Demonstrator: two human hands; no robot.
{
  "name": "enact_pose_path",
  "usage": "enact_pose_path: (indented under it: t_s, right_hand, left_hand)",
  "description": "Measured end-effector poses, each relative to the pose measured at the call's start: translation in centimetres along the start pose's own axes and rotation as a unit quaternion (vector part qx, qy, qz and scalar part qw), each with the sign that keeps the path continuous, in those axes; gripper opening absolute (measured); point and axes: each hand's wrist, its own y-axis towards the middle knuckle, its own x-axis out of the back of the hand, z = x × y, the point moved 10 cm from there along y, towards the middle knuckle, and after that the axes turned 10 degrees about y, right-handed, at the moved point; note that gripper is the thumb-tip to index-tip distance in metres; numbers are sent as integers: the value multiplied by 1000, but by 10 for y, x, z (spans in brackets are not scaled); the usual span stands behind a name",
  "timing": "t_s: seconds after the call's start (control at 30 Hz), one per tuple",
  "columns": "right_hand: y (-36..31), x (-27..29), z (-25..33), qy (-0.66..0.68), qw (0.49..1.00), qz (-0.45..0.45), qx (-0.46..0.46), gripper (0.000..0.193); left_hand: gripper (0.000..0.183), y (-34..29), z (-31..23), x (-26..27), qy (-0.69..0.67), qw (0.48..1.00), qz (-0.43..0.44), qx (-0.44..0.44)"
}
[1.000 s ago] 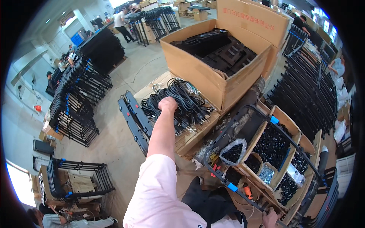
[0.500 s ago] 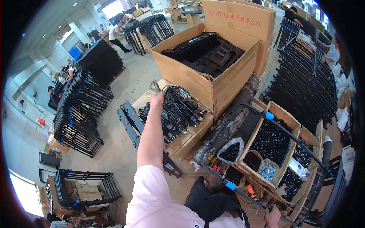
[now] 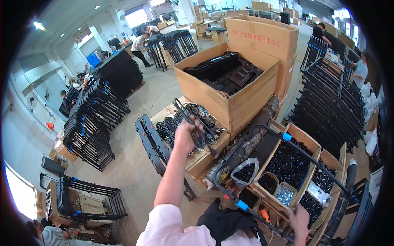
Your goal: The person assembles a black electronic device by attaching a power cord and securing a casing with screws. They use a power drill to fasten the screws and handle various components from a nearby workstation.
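Note:
My left hand (image 3: pixel 185 137) is closed round a bundled black power cable (image 3: pixel 198 138), lifted above the pile of similar cables (image 3: pixel 166 128) on a cardboard box (image 3: pixel 205 158). One loop of the bundle stands up above my fingers, and its lower end hangs blurred past the hand. My right hand (image 3: pixel 299 221) is at the lower right, its fingers loosely bent and apart with nothing visible in them. It hovers beside the black tubular frame (image 3: pixel 262 221) with blue clips and near the parts box's front edge; whether it touches either I cannot tell.
A large open carton (image 3: pixel 209 92) of black plastic panels stands beyond the cables. Cardboard trays (image 3: pixel 262 180) at right hold black knobs and screws (image 3: pixel 284 194), with an orange-handled tool (image 3: pixel 264 214) nearby. Stacked black frames (image 3: pixel 92 123) stand left; people work farther off.
My left hand has come back toward me and to the right, with the cable bundle now raised off the pile. My right hand has moved up from the tubular frame toward the parts box.

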Motion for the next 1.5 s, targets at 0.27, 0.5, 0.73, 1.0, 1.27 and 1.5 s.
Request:
enact_pose_path:
  t_s: [0.27,0.5,0.73,1.0,1.27,1.5]
  right_hand:
    - [44,-44,128,223,943,120,217,40]
    - [73,-95,213,630,702,292,157,46]
    - [105,-137,186,813,528,227,-97,31]
    - [184,-85,149,894,411,162,-81,37]
    - [153,-40,151,874,484,35,-3,32]
    - [18,-63,253,734,674,44,63,35]
  left_hand:
    - [41,-134,46,-102,221,961,167,19]
    - [36,-245,154,-135,299,915,231,142]
    - [42,-268,227,-142,116,938,191,266]
    - [44,-282,231,-142,90,913,252,307]
    - [44,-257,211,-81,312,848,376,206]
    - [38,-249,152,-13,529,713,461,5]
